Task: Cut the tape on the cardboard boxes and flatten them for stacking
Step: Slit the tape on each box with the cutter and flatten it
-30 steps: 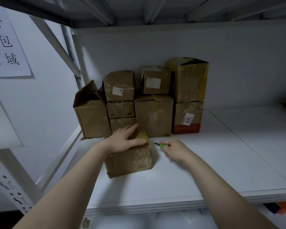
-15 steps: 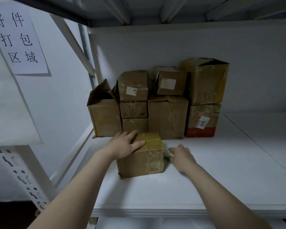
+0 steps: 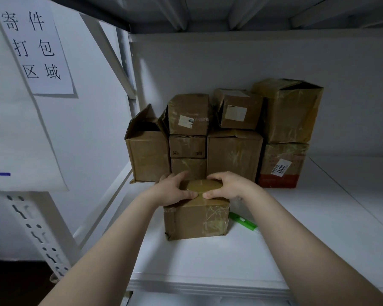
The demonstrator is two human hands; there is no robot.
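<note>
**Left grip** (image 3: 175, 191): holds the small taped box (image 3: 195, 219) from above. The fingers bend over the far left edge of the top, and the thumb lies along the top by the near edge.

**Right grip** (image 3: 227, 186): holds the same box. The fingers bend over the far right of the top, and the thumb points left. The two thumb tips nearly meet at the middle of the top.

**Small taped box:** closed, with glossy tape across the top and front. It stands on the white shelf (image 3: 296, 228), directly under both grips.

**Green cutter** (image 3: 242, 221): lies flat on the shelf just right of the box, apart from both grips.

**Far row, against the back wall:**
- Open box (image 3: 148, 157), far left. The flaps are raised and the inside is dark, so its contents cannot be told.
- Column of three small boxes (image 3: 187, 146), closed, just behind the taped box.
- Medium box (image 3: 234, 155), closed, with a labelled box (image 3: 237, 111) on top of it.
- Red-banded box (image 3: 282, 164), far right, with a label reading 3011.
- Tall box (image 3: 290, 111) on top of the red-banded box. Its top gapes at the right and the inside is dark.

**Paper sign** (image 3: 35, 45): bears printed characters and hangs on the left wall.
</note>
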